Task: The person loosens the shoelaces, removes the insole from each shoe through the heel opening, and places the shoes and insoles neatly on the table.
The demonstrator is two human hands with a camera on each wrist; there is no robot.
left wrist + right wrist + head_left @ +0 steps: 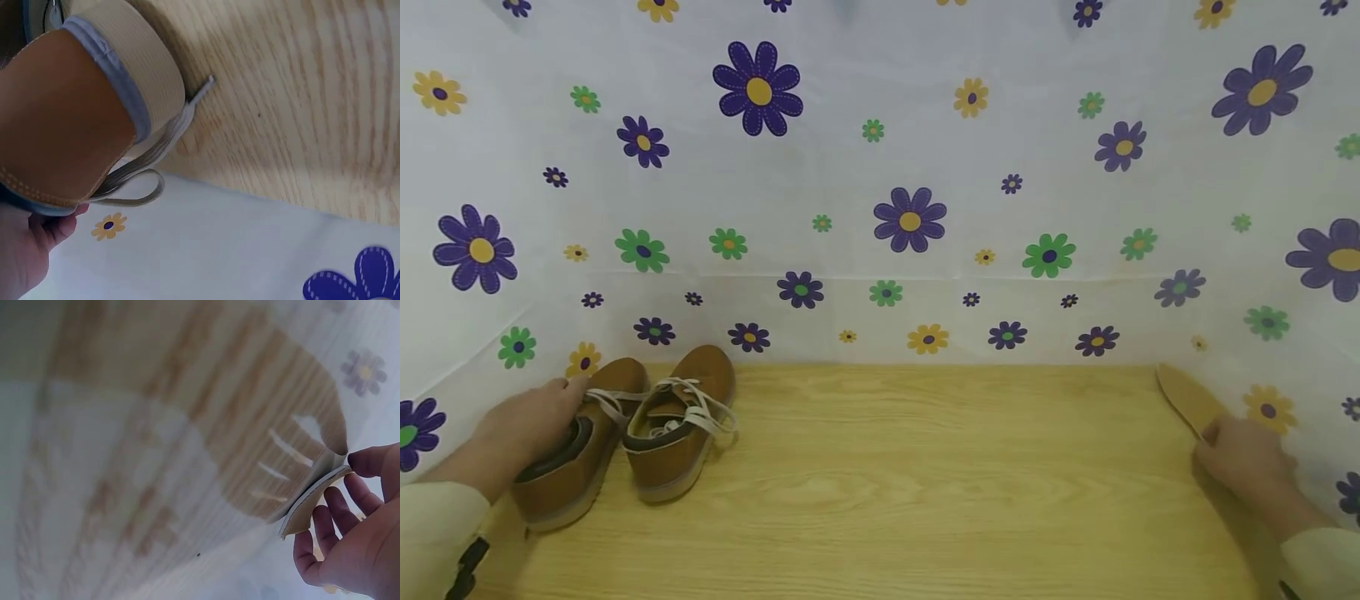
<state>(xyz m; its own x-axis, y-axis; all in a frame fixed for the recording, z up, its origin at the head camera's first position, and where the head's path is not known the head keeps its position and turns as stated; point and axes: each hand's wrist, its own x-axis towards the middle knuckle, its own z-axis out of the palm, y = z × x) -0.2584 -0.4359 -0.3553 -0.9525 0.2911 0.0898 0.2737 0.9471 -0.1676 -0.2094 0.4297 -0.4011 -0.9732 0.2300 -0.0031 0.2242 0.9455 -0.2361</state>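
Two brown shoes with pale laces stand side by side at the left of the wooden tabletop. My left hand (535,421) grips the outer shoe (561,497) near its opening, beside the laces. In the left wrist view this shoe (62,119) fills the upper left, and the left hand (31,253) holds its far rim. The second shoe (662,471) stands just right of it, with its opening facing up. At the far right, my right hand (1247,458) pinches a thin tan insole (1187,398). The right wrist view shows the insole (300,519) between thumb and fingertips of the right hand (356,531).
A white cloth (835,167) with purple, yellow and green flowers forms the back and sides. The wood-grain tabletop (925,483) spreads between the shoes and the right hand. Long lace ends (181,125) hang from the gripped shoe.
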